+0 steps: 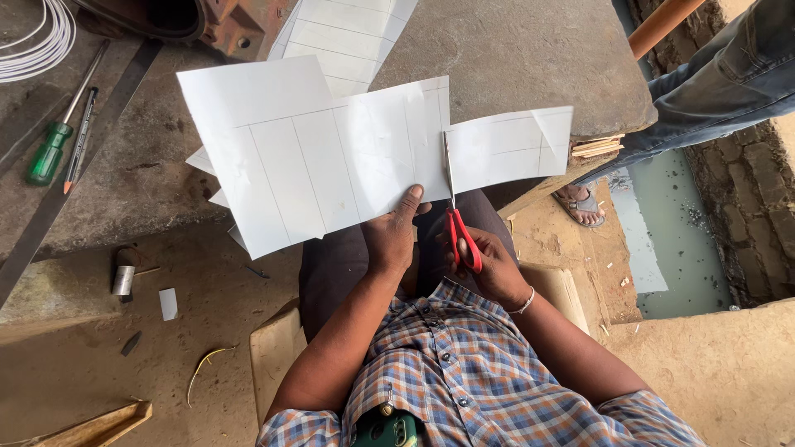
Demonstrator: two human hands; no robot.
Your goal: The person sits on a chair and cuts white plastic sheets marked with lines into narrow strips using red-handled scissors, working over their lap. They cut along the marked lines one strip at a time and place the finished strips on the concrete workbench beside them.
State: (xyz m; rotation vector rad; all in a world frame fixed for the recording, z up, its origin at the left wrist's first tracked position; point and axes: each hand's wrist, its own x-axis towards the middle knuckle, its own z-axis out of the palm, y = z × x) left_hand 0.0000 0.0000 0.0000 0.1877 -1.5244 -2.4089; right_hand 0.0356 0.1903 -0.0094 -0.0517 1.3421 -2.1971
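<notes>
Two hands worked: my left hand (pixel 389 236) pinched the white ruled sheet (pixel 331 157) by its near edge. My right hand (pixel 489 265) was closed around the red-handled scissors (pixel 458 219), blades in the paper.

we see matt white paper (pixel 323 157) with thin ruled lines, scissors (pixel 457 217) of bare metal blades and glossy red plastic handles, a rough stone slab (pixel 513 50) (dusty, unpolished) beneath, and a woven checked cloth shirt (pixel 464 372).

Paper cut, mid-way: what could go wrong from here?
1. The left hand grips the paper near the scissors; its thumb could get nicked.
2. The piece right of the blades hangs unsupported; it may sag and tear, or pull the cut off the drawn line.
</notes>
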